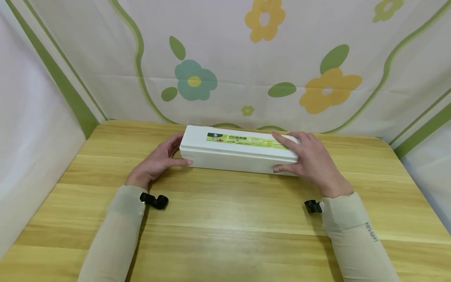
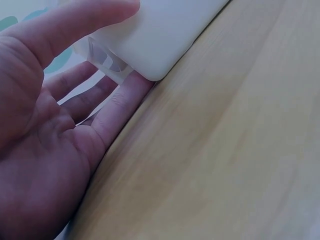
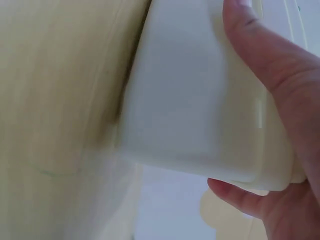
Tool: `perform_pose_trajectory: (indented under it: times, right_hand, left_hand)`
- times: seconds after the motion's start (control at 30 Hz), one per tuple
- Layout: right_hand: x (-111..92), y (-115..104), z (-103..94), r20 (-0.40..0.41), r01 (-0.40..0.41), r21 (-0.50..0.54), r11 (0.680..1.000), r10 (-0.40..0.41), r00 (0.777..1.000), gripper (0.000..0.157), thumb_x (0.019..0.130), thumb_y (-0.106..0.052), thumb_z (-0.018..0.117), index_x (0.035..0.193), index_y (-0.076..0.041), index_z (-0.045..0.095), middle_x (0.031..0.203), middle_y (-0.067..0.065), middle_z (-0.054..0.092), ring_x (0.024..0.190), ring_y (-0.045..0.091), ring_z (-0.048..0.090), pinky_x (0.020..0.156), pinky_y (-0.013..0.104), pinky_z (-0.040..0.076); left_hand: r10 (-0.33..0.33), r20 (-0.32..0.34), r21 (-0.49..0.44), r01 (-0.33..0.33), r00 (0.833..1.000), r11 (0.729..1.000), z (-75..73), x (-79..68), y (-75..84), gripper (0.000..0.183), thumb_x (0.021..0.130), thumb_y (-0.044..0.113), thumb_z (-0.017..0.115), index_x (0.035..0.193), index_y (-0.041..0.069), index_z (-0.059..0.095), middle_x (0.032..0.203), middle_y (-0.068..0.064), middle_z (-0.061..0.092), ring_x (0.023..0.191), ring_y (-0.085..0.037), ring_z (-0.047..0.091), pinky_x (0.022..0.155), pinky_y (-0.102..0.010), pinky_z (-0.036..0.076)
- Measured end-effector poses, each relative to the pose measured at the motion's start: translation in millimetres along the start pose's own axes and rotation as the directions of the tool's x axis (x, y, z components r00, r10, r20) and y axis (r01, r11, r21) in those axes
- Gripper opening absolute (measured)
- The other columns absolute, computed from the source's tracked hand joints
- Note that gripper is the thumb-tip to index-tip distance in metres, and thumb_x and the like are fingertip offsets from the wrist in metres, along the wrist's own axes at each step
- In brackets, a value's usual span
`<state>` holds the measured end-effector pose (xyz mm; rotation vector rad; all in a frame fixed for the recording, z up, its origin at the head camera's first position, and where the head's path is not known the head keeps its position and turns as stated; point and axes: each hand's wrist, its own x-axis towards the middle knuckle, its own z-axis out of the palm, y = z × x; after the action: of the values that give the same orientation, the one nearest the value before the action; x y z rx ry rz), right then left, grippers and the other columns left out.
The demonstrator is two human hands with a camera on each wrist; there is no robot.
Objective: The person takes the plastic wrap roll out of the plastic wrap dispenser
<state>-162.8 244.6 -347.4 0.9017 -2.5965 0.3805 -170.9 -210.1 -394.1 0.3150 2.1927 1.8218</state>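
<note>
A long white cling film box with a green-and-yellow label on its lid lies on the wooden table, near the far edge. At its left end my left hand grips it, thumb against the front face and fingers round the end. In the left wrist view, the left thumb lies on the smooth white side. My right hand holds the other end from above, with the thumb on the front and fingers over the lid. The right wrist view shows this end of the box close up.
Behind the table hangs a white curtain with flowers and green lines. White cloth also hangs at both sides. Each sleeve cuff carries a small black wrist camera, one on the left and one on the right.
</note>
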Motion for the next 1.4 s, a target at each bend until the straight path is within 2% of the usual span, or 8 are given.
perform_pose_trajectory:
  times: [0.2,0.47,0.57,0.73,0.83,1.07,1.23,1.4]
  right_hand:
    - [1,4,-2.6,-0.006,0.026,0.032,0.999,-0.026,1.0,0.108,0.057,-0.05,0.101,0.155,-0.027,0.061,0.137,0.023,0.067,0.121,0.045,0.063,0.099,0.064,0.049]
    - [3,3,-7.7,-0.024,0.001,0.019,1.0,-0.001,1.0,0.111,0.053,-0.053,0.101,0.154,-0.03,0.062,0.138,0.02,0.066,0.122,0.043,0.06,0.094,0.06,0.05]
    - [4,2,-7.5,0.001,-0.024,0.018,1.0,0.024,1.0,0.111,0.054,-0.055,0.101,0.155,-0.031,0.061,0.14,0.018,0.066,0.124,0.042,0.061,0.097,0.062,0.049]
    - [6,-1,-5.3,0.066,-0.116,0.011,0.993,0.115,0.991,0.111,0.057,-0.06,0.101,0.155,-0.033,0.059,0.142,0.014,0.065,0.128,0.039,0.06,0.101,0.063,0.047]
    - [7,-3,-3.6,0.092,-0.145,0.005,0.989,0.144,0.985,0.109,0.059,-0.062,0.101,0.154,-0.029,0.059,0.143,0.014,0.064,0.131,0.039,0.059,0.104,0.064,0.045]
    - [8,-8,-2.9,0.119,-0.149,-0.01,0.989,0.149,0.982,0.109,0.064,-0.068,0.097,0.155,-0.023,0.058,0.146,0.014,0.065,0.135,0.039,0.06,0.11,0.065,0.042]
    - [16,-20,-4.2,0.193,-0.171,-0.021,0.985,0.171,0.966,0.106,0.073,-0.076,0.087,0.161,-0.029,0.051,0.156,0.011,0.059,0.145,0.04,0.054,0.12,0.065,0.036]
    - [24,-30,0.1,0.219,-0.127,-0.026,0.991,0.13,0.967,0.089,0.087,-0.078,0.072,0.163,-0.039,0.046,0.159,0.009,0.057,0.146,0.037,0.053,0.119,0.063,0.036]
  left_hand:
    - [0.014,-0.004,0.007,-0.014,1.0,1.0,0.6,1.3,-2.6,0.092,0.087,0.001,0.087,0.164,0.013,0.039,0.17,-0.007,0.041,0.163,-0.026,0.028,0.136,-0.051,0.016]
    - [0.018,0.006,0.004,-0.018,1.0,1.0,0.9,3.1,-3.8,0.095,0.086,0.001,0.087,0.166,0.015,0.038,0.171,-0.006,0.039,0.164,-0.025,0.026,0.136,-0.051,0.015]
    - [0.018,0.007,0.005,-0.018,1.0,1.0,0.6,2.8,-3.2,0.094,0.086,0.0,0.087,0.165,0.015,0.039,0.17,-0.006,0.04,0.163,-0.025,0.027,0.135,-0.051,0.016]
    - [0.013,0.012,0.004,-0.013,1.0,1.0,-0.5,1.6,-3.3,0.094,0.087,0.0,0.086,0.166,0.014,0.037,0.172,-0.007,0.038,0.165,-0.025,0.023,0.136,-0.051,0.014]
    - [0.008,0.016,0.003,-0.008,1.0,1.0,-1.0,1.2,-3.7,0.095,0.088,0.001,0.086,0.168,0.014,0.034,0.174,-0.006,0.035,0.167,-0.025,0.021,0.136,-0.051,0.013]
    - [0.003,0.02,0.007,-0.003,1.0,1.0,-2.1,2.6,-4.4,0.096,0.088,0.004,0.087,0.168,0.018,0.035,0.173,-0.004,0.037,0.165,-0.025,0.024,0.135,-0.051,0.016]
    - [0.002,0.02,0.012,-0.002,1.0,1.0,-3.3,2.0,-2.9,0.096,0.088,0.004,0.086,0.168,0.017,0.034,0.174,-0.005,0.036,0.165,-0.027,0.024,0.135,-0.053,0.016]
    - [-0.004,0.015,0.008,0.004,1.0,1.0,-2.8,0.7,-3.7,0.097,0.089,0.004,0.086,0.169,0.016,0.033,0.174,-0.005,0.034,0.165,-0.027,0.023,0.135,-0.053,0.016]
